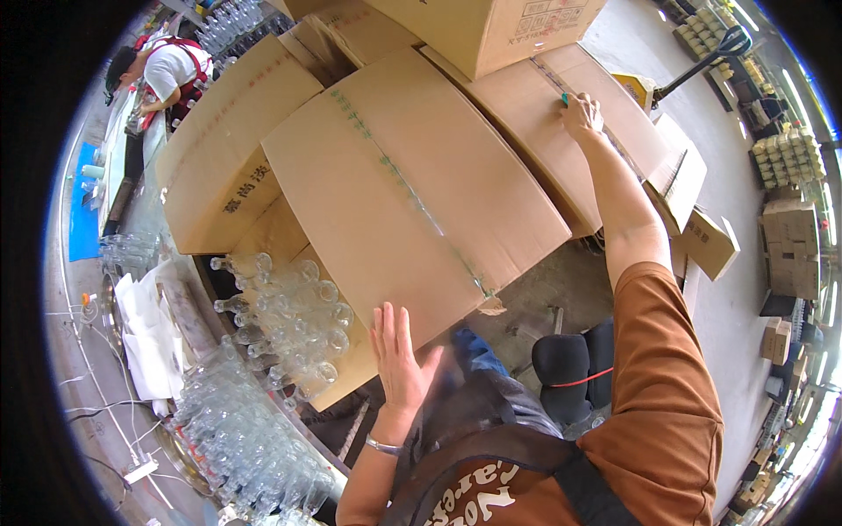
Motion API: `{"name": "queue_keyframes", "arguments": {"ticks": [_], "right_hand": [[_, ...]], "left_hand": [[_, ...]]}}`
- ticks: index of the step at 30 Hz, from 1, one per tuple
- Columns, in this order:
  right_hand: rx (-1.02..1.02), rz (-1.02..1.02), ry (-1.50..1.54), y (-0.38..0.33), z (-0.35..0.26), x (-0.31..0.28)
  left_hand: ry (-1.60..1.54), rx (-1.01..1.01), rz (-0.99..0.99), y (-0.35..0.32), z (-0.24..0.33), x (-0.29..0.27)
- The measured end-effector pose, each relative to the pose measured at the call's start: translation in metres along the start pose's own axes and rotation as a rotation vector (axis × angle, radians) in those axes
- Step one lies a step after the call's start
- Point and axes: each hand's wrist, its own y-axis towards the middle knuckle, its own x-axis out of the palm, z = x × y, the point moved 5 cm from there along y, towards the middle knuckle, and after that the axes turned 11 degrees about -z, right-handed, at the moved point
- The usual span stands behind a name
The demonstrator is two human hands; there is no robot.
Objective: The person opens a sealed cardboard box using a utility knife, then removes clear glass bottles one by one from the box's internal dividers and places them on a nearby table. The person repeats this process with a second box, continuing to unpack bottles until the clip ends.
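My right hand is stretched far forward, closed on a small teal-green tool whose exact kind I cannot make out. It rests at the taped seam of the right-hand cardboard box. My left hand is open, fingers spread, beside the near edge of the middle cardboard box. That box has a strip of torn green-marked tape along its top. Left of this hand, clear glass pieces with stems and round ends lie in rows on cardboard.
More clear glassware is packed at the lower left. Another carton stands on top at the back. A pallet jack handle and a dark chair are to the right. A person bends over a bench at far left.
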Motion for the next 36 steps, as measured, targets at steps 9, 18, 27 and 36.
{"name": "queue_keyframes", "arguments": {"ticks": [9,18,27,36], "right_hand": [[-0.145,-0.141,0.498,0.003,-0.003,-0.016],[-0.602,-0.453,1.637,-0.226,-0.129,-0.06],[-0.665,-0.444,1.821,-0.397,-0.203,-0.064],[-0.653,-0.582,1.132,-0.466,-0.178,-0.062]], "left_hand": [[0.019,0.04,0.068,0.019,0.009,-0.004],[-0.322,0.08,0.124,0.031,0.031,-0.047],[-1.244,0.006,0.011,0.01,0.045,-0.088],[-1.074,0.116,-0.121,-0.034,0.023,-0.102]]}}
